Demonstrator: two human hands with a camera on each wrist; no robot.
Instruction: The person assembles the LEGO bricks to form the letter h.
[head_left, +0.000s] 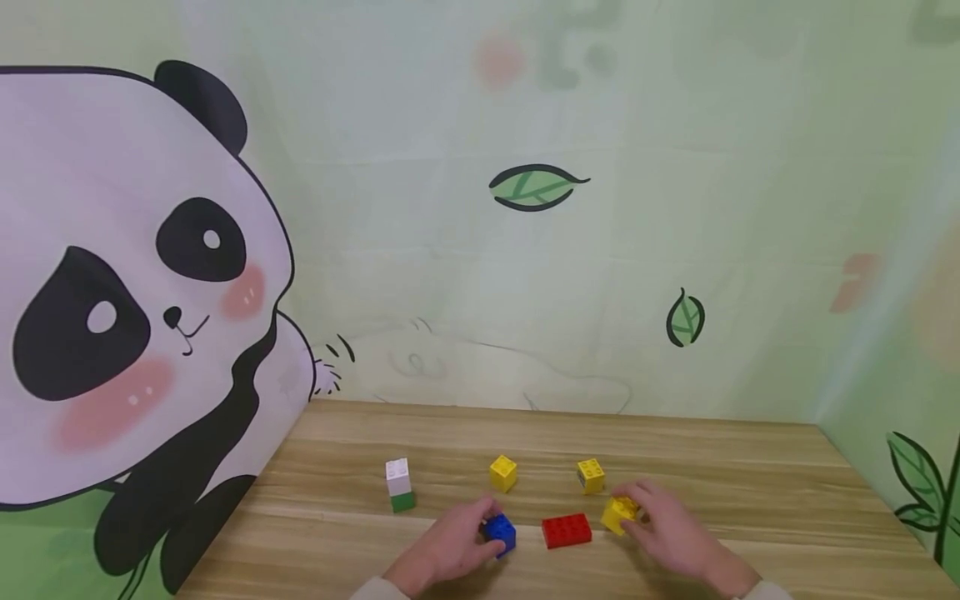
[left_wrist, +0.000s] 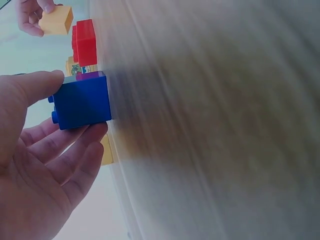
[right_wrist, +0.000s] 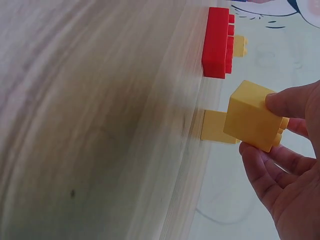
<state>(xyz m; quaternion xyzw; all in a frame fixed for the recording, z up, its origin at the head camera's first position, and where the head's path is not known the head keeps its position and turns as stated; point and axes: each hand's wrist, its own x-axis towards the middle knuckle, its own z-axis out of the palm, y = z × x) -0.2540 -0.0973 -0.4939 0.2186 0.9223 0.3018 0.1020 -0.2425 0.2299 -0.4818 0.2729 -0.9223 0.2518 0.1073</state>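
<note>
My left hand [head_left: 455,546] pinches a blue toy brick [head_left: 500,533] between thumb and fingers; the left wrist view shows the blue brick [left_wrist: 82,101] at the wooden surface. With its thumb and fingertips my right hand [head_left: 671,533] holds a yellow toy brick [head_left: 618,515], which looks tilted and raised off the table in the right wrist view [right_wrist: 252,117]. Between the hands lies a longer red brick [head_left: 567,531], studs up, touched by neither hand.
Behind the hands stand two more yellow bricks, one [head_left: 503,473] at the middle and one [head_left: 591,476] farther right. To the left is a white brick [head_left: 398,477] on a green brick [head_left: 402,502]. The wooden table [head_left: 337,442] meets a panda-printed backdrop [head_left: 420,250].
</note>
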